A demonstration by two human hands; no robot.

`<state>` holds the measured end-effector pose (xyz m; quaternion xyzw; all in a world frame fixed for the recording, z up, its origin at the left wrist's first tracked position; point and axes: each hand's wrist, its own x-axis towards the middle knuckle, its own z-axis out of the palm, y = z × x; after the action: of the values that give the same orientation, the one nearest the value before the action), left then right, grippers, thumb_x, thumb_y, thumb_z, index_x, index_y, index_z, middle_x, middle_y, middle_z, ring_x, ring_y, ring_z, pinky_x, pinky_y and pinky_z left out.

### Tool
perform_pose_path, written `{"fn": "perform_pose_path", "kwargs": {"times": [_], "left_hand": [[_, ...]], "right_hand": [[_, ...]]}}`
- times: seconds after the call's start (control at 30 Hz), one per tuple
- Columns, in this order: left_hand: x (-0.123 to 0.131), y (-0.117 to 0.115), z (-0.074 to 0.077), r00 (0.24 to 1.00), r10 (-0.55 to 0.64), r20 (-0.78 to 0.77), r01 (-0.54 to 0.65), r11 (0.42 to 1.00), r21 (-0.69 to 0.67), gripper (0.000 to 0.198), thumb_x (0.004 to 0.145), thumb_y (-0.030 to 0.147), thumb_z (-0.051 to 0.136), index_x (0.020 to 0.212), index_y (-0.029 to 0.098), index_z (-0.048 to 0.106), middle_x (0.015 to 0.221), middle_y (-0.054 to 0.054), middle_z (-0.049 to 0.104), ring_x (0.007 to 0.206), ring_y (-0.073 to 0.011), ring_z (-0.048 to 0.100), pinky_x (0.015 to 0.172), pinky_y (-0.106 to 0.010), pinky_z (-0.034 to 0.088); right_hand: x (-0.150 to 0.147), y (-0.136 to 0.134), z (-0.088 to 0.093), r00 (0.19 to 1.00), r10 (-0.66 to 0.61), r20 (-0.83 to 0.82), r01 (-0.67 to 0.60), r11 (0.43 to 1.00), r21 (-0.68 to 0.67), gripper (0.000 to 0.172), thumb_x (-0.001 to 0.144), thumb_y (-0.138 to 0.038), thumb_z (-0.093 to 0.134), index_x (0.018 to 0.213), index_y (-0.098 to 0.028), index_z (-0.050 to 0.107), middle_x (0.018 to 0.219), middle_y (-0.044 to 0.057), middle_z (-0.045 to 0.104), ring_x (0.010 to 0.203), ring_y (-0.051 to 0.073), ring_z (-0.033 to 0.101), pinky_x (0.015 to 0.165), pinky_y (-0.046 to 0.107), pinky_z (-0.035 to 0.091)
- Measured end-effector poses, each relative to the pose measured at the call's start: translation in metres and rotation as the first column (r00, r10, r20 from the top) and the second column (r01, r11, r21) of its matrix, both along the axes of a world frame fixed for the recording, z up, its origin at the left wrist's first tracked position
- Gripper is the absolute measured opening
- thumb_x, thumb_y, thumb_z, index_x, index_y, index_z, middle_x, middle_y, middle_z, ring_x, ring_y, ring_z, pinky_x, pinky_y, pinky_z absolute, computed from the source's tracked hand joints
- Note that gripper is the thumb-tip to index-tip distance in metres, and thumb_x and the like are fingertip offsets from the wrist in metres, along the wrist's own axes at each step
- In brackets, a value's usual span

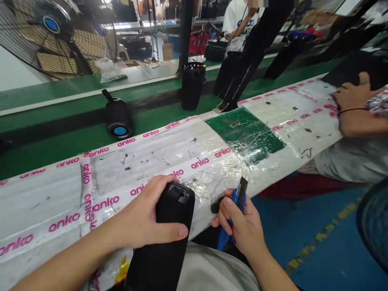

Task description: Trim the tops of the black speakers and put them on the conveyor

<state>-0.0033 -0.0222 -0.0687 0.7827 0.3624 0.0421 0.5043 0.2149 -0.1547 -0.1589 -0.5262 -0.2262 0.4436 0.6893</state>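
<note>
My left hand (148, 218) is wrapped round the upper part of a tall black cylindrical speaker (165, 246) that stands on my lap against the table edge. My right hand (239, 224) is closed on a blue utility knife (235, 210), its blade end pointing up beside the speaker. A small black piece (216, 206) sits at my right fingertips; I cannot make out what it is.
The worktable (45, 210) is covered in plastic and pink "anko" tape. On the green belt lie a black speaker with a blue end (118, 119) and an upright black speaker (192, 87). Another person's hand (353, 105) rests at the right. A large fan (57, 36) stands back left.
</note>
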Motion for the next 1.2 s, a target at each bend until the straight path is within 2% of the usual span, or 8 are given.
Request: {"fn": "perform_pose_path", "kwargs": {"times": [0.17,0.53,0.8,0.93,1.03,1.1,1.13,1.2], "left_hand": [[-0.004,0.001,-0.004,0.997,0.000,0.076,0.006,0.997,-0.078,0.085,0.077,0.059,0.083,0.145,0.032,0.042,0.149,-0.011,0.048,0.135,-0.0411,0.050,0.118,-0.063,0.038],[-0.016,-0.003,-0.020,0.979,0.123,0.160,-0.077,0.960,-0.270,0.094,0.077,0.049,0.089,0.152,0.037,0.034,0.159,-0.008,0.040,0.145,-0.0406,0.043,0.121,-0.058,0.036],[-0.020,0.000,-0.021,0.967,0.149,0.205,-0.057,0.915,-0.398,0.094,0.076,0.045,0.089,0.152,0.036,0.034,0.152,-0.009,0.050,0.136,-0.0401,0.052,0.110,-0.053,0.049],[-0.022,0.003,-0.019,0.974,0.138,0.182,-0.042,0.891,-0.452,0.098,0.076,0.045,0.089,0.154,0.038,0.032,0.151,-0.010,0.052,0.128,-0.0402,0.060,0.099,-0.051,0.059],[-0.021,0.006,-0.018,0.976,0.073,0.203,0.003,0.936,-0.351,0.098,0.077,0.044,0.089,0.157,0.040,0.033,0.157,-0.010,0.046,0.136,-0.0420,0.055,0.111,-0.057,0.051],[-0.020,0.008,-0.018,0.968,0.021,0.250,0.044,0.967,-0.252,0.095,0.076,0.044,0.090,0.156,0.040,0.038,0.165,-0.008,0.037,0.150,-0.0444,0.039,0.123,-0.060,0.036],[-0.019,0.009,-0.019,0.963,-0.002,0.269,0.063,0.974,-0.217,0.093,0.076,0.044,0.090,0.155,0.040,0.041,0.166,-0.007,0.034,0.154,-0.0449,0.032,0.127,-0.060,0.030],[-0.016,0.011,-0.020,0.957,-0.022,0.289,0.082,0.977,-0.196,0.092,0.075,0.044,0.092,0.153,0.041,0.043,0.165,-0.007,0.035,0.156,-0.0447,0.029,0.128,-0.061,0.027]], "right_hand": [[-0.006,0.002,0.014,1.000,-0.017,-0.018,0.016,0.998,-0.061,0.024,0.097,-0.043,0.071,0.107,-0.024,0.059,0.058,-0.014,0.046,0.038,0.005,0.036,0.050,0.027,0.053],[-0.006,0.002,0.021,0.999,-0.035,-0.018,0.032,0.989,-0.142,0.024,0.094,-0.044,0.073,0.104,-0.027,0.061,0.056,-0.013,0.045,0.038,0.007,0.036,0.052,0.032,0.056],[-0.008,0.003,0.024,0.999,-0.031,0.009,0.032,0.977,-0.210,0.026,0.095,-0.049,0.072,0.105,-0.027,0.062,0.056,-0.013,0.044,0.038,0.008,0.036,0.052,0.031,0.055],[-0.005,0.001,0.031,1.000,0.024,0.020,-0.019,0.966,-0.257,0.025,0.097,-0.051,0.069,0.108,-0.029,0.063,0.062,-0.010,0.049,0.041,0.008,0.040,0.057,0.033,0.057],[0.009,-0.001,0.043,0.984,0.161,0.074,-0.132,0.943,-0.307,0.026,0.102,-0.051,0.058,0.111,-0.029,0.068,0.069,-0.004,0.057,0.047,0.013,0.052,0.056,0.034,0.058],[0.022,-0.001,0.053,0.834,0.374,0.407,-0.256,0.914,-0.315,0.025,0.103,-0.046,0.057,0.118,-0.030,0.069,0.076,0.002,0.069,0.057,0.020,0.066,0.055,0.032,0.058],[0.028,0.001,0.058,0.633,0.432,0.643,-0.304,0.902,-0.307,0.026,0.103,-0.043,0.057,0.124,-0.031,0.067,0.084,0.005,0.074,0.064,0.023,0.071,0.055,0.032,0.059],[0.035,0.006,0.067,0.148,0.379,0.914,-0.395,0.870,-0.296,0.032,0.105,-0.035,0.053,0.134,-0.027,0.060,0.096,0.009,0.079,0.071,0.026,0.075,0.052,0.033,0.058]]}}
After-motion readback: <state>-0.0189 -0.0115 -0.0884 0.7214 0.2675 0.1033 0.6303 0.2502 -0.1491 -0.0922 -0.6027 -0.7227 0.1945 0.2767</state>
